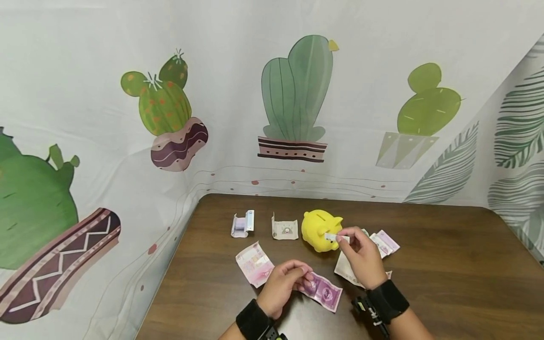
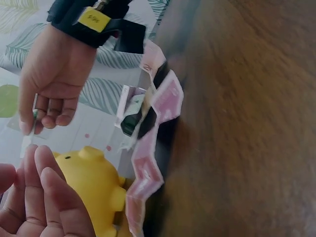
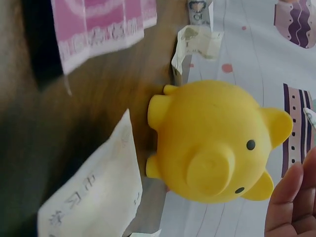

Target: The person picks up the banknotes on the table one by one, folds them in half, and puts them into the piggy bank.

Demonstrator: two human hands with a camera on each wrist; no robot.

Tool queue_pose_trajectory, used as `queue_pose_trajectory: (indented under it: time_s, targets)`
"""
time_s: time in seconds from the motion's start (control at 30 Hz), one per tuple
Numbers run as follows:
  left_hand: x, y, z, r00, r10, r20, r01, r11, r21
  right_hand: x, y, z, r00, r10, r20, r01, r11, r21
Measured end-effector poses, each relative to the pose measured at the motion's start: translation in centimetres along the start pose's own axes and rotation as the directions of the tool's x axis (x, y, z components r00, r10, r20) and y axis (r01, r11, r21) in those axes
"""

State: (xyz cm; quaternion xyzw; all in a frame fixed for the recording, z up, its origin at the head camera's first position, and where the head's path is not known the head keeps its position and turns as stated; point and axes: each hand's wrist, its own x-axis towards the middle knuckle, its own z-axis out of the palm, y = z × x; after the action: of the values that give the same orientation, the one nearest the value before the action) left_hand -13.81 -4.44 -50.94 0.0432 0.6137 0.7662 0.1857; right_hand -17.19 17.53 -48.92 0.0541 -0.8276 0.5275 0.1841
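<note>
Folded slip (image 1: pixel 330 236) of pale paper sits pinched between the thumb and fingers of our right hand (image 1: pixel 363 257), near the yellow piggy bank (image 1: pixel 319 230), which stands upright just beyond that hand. Our left hand (image 1: pixel 282 286) has its fingers loosely bent and grips nothing, hovering by one end of the creased purple note (image 1: pixel 326 293), which lies between our hands. Just beyond our left hand we see the pink note (image 1: pixel 254 262) on the brown surface (image 1: pixel 204 288); farther out are two curled notes (image 1: pixel 290 230). Beneath our right hand lies the pale note (image 1: pixel 346 270).
</note>
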Motion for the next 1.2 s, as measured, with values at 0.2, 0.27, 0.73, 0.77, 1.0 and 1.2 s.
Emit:
queue_pose_trajectory:
  time_s: [0.2, 0.27, 0.73, 0.77, 1.0, 1.2]
  targets:
    - [0.4, -0.8, -0.2, 0.999, -0.023, -0.031, 0.024, 0.999, 0.023, 0.9, 0.0, 0.1, 1.000, 0.002, -0.014, -0.002, 1.000, -0.002]
    - [0.6, -1.1, -0.3, 0.999, -0.031, -0.039, 0.033, 0.999, 0.027, 1.2, 0.1, 0.3, 1.000, 0.006, -0.019, -0.006, 1.000, 0.007]
    - [0.9, -2.3, -0.4, 0.999, -0.026, -0.031, 0.026, 1.000, 0.001, 3.0, 0.2, 0.5, 0.995, 0.042, -0.088, -0.047, 0.997, -0.060]
    - [0.9, -2.3, -0.4, 0.999, -0.025, -0.031, 0.025, 1.000, 0.000, 3.1, 0.2, 0.5, 0.995, 0.034, -0.090, -0.040, 0.997, -0.066]
    - [0.8, -2.2, -0.4, 0.999, -0.026, -0.028, 0.025, 1.000, -0.004, 4.2, 0.4, 0.9, 0.993, -0.077, -0.094, 0.064, 0.989, -0.137]
    - [0.7, -2.0, -0.3, 0.999, -0.028, -0.037, 0.027, 1.000, -0.007, 4.8, 0.5, 1.0, 0.984, -0.165, -0.067, 0.148, 0.967, -0.206]
